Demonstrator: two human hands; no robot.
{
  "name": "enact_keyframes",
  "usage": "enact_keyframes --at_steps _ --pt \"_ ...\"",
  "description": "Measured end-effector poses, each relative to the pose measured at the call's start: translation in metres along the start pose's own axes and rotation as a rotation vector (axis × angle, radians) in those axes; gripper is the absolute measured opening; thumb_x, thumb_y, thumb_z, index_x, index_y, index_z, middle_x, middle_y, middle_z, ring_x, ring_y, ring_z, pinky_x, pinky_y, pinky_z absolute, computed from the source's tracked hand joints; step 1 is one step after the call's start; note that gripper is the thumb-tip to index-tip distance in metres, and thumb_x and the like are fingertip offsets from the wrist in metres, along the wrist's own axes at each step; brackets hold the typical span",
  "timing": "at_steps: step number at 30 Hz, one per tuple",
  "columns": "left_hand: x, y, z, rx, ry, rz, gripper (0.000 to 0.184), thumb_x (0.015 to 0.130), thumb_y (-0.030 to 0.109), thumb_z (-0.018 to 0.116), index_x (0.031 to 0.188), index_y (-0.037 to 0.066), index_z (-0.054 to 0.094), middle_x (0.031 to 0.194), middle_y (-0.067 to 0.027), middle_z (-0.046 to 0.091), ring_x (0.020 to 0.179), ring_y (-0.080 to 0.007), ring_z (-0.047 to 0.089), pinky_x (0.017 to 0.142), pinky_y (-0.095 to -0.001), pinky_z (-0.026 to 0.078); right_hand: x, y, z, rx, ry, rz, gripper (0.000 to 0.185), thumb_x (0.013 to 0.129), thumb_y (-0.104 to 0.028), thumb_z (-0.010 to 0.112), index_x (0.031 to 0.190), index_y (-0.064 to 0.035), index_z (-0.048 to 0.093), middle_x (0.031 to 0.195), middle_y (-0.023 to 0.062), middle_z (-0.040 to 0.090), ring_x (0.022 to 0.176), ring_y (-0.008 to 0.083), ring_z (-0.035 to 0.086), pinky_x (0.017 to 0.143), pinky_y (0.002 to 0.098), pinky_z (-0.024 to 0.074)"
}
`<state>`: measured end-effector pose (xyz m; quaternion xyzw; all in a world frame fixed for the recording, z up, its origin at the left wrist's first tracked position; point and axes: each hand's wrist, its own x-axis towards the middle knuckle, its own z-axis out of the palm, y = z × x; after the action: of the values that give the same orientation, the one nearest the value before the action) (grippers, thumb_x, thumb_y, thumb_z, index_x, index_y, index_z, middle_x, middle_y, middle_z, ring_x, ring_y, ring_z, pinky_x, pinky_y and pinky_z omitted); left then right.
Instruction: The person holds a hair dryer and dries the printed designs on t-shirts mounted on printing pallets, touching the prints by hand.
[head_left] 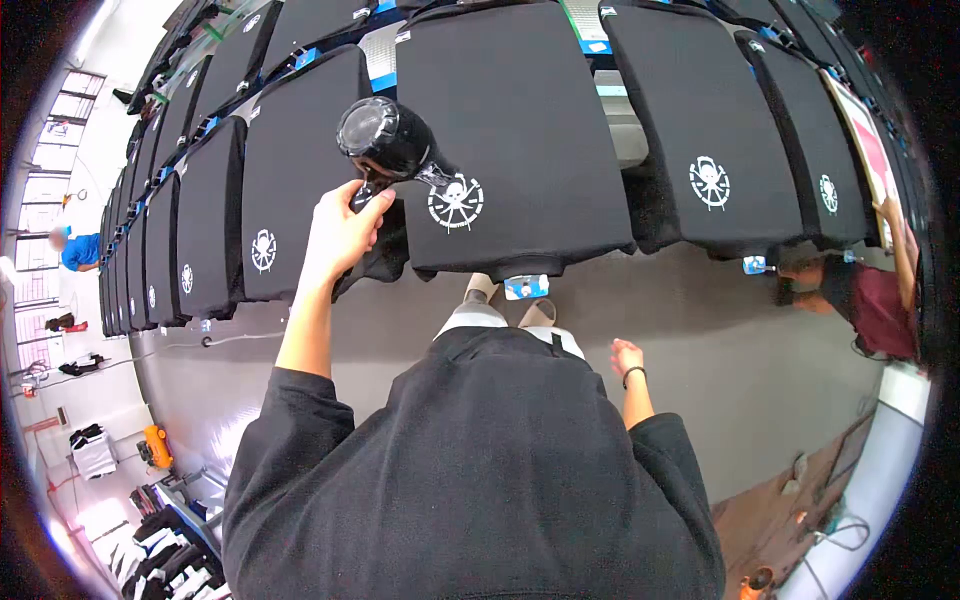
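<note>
My left hand (344, 232) is closed around the handle of a black hair dryer (392, 140), raised over the shirts. Its nozzle points right, at the white round skull print (456, 203) on the black T-shirt (505, 120) in front of me. That shirt lies stretched flat on a board, with a blue-and-white tag (526, 287) at its near end. My right hand (627, 357) hangs low beside my body, with a dark band on the wrist. Its fingers are loosely curled, nothing shows in them, and it touches no shirt.
Black shirts on boards run along both sides, among them one at the left (300, 180) and one at the right (700, 120). At the far right a person in a dark red top (885, 310) holds a framed screen (862, 140). Another person in blue (80, 250) stands far left.
</note>
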<state>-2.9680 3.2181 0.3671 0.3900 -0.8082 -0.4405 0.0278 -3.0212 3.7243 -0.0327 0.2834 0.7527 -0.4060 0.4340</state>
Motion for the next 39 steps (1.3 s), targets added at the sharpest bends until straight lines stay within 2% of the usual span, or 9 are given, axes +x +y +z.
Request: enact_keyframes --at_steps 7,13,17,19,24,32,35,36,39 --pt "-0.013 0.01 0.013 0.116 -0.097 0.094 0.035 0.087 0.034 0.071 0.082 0.0 0.062 0.058 -0.0017 0.058 0.05 -0.0068 0.055 0.048 -0.0267 0.044 -0.006 0.023 0.001 0.007 0.007 -0.008 0.03 0.092 -0.034 0.065 0.113 -0.014 0.069 0.104 -0.0006 0.071 0.078 0.0142 0.064 0.065 0.0351 0.0519" --pt "-0.047 0.006 0.001 0.078 -0.156 0.018 0.033 0.088 0.032 0.071 0.081 0.0 0.062 0.057 -0.0011 0.057 0.05 -0.0068 0.053 0.05 -0.0264 0.044 -0.008 0.035 0.0 -0.005 0.009 0.033 0.03 0.092 -0.034 0.066 0.113 -0.0131 0.069 0.102 -0.0004 0.071 0.078 0.0149 0.064 0.065 0.0343 0.0519" --pt "-0.051 -0.007 -0.015 0.022 -0.092 -0.024 0.033 0.088 0.031 0.071 0.084 -0.001 0.064 0.059 -0.0011 0.059 0.05 -0.0066 0.053 0.05 -0.0254 0.043 -0.013 0.03 -0.005 0.051 0.015 0.03 0.031 0.091 -0.035 0.066 0.114 -0.013 0.068 0.1 -0.0003 0.071 0.076 0.0149 0.064 0.064 0.0338 0.0517" --pt "-0.046 -0.01 -0.019 0.097 0.034 -0.03 0.032 0.088 0.031 0.071 0.085 -0.001 0.064 0.059 -0.0011 0.058 0.05 -0.0069 0.053 0.05 -0.0255 0.043 -0.012 0.021 -0.006 0.049 0.032 0.029 0.031 0.091 -0.035 0.066 0.113 -0.013 0.068 0.099 -0.0004 0.071 0.076 0.0147 0.064 0.064 0.0335 0.0516" --pt "-0.006 -0.011 -0.017 0.12 0.059 0.038 0.031 0.088 0.03 0.071 0.087 -0.001 0.065 0.06 -0.0018 0.059 0.05 -0.0064 0.055 0.05 -0.0255 0.044 -0.011 0.006 -0.002 0.04 0.072 -0.036 0.03 0.092 -0.036 0.064 0.11 -0.0133 0.07 0.096 -0.0009 0.07 0.074 0.0134 0.063 0.061 0.0321 0.0509" --pt "0.019 0.001 -0.002 0.02 -0.108 0.151 0.036 0.087 0.034 0.071 0.083 -0.001 0.062 0.06 -0.0044 0.06 0.052 -0.009 0.057 0.053 -0.0288 0.046 -0.028 0.006 0.015 0.08 0.098 -0.029 0.031 0.093 -0.035 0.063 0.114 -0.0135 0.07 0.105 0.0 0.072 0.073 0.0129 0.063 0.061 0.0322 0.0502" --pt "0.013 -0.001 -0.006 0.033 -0.212 0.162 0.037 0.086 0.034 0.071 0.087 -0.002 0.064 0.06 -0.0046 0.06 0.053 -0.0093 0.058 0.054 -0.0289 0.047 -0.034 0.003 0.023 0.065 0.114 -0.002 0.031 0.093 -0.034 0.063 0.114 -0.013 0.07 0.106 0.0007 0.072 0.074 0.0138 0.063 0.063 0.0341 0.0504" --pt "0.01 -0.002 -0.01 0.04 -0.266 0.126 0.038 0.086 0.034 0.072 0.094 -0.003 0.066 0.061 -0.005 0.06 0.053 -0.0093 0.058 0.055 -0.0291 0.048 -0.034 0.003 0.026 0.058 0.113 0.0 0.031 0.093 -0.034 0.063 0.114 -0.0127 0.07 0.107 0.0008 0.072 0.075 0.0143 0.063 0.064 0.0348 0.0502" --pt "-0.003 -0.002 -0.029 0.1 -0.315 0.086 0.041 0.086 0.034 0.072 0.101 -0.004 0.068 0.063 -0.0062 0.061 0.055 -0.0099 0.059 0.056 -0.0293 0.048 -0.027 0.004 0.033 0.069 0.116 -0.004 0.031 0.093 -0.034 0.063 0.113 -0.0116 0.07 0.106 0.0012 0.072 0.076 0.0153 0.063 0.064 0.0355 0.0497"
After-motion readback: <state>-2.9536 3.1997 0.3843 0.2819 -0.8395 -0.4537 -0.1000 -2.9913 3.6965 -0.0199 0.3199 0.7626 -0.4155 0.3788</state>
